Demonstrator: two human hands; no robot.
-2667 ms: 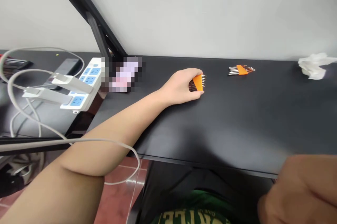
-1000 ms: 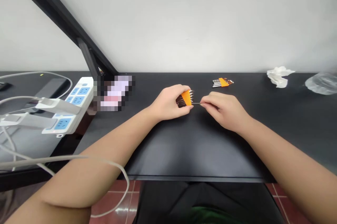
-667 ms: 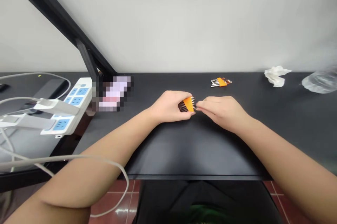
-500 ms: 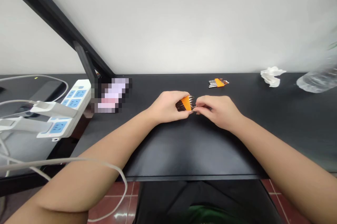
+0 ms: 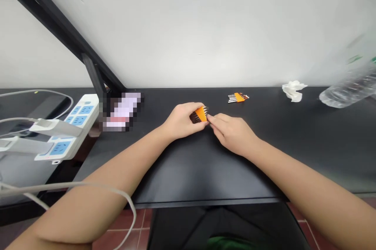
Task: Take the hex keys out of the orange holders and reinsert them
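Observation:
My left hand (image 5: 185,120) is closed around the side of a hex key set (image 5: 201,114), thumb below and fingers above. The set is an orange wedge-shaped holder with several slim, shiny metal keys through it. Their ends stick out to the right. My right hand (image 5: 232,130) has its thumb and fingers pinched together at those ends, on one key as far as I can see; the fingertips cover most of it. Farther back on the black table (image 5: 176,175) lies a second hex key set (image 5: 239,97) in a like orange holder, touched by neither hand.
Crumpled white tissue (image 5: 293,90) and a clear plastic bottle (image 5: 346,91) on its side are at the back right. On the left are a blurred-out phone-like object (image 5: 123,111), a white power strip (image 5: 75,125) and a black frame (image 5: 70,42). A cable (image 5: 117,191) loops over my left forearm.
My right hand has closed in on the key ends beside the left hand, its fingers now flatter and nearer the holder. The whole view has shifted slightly.

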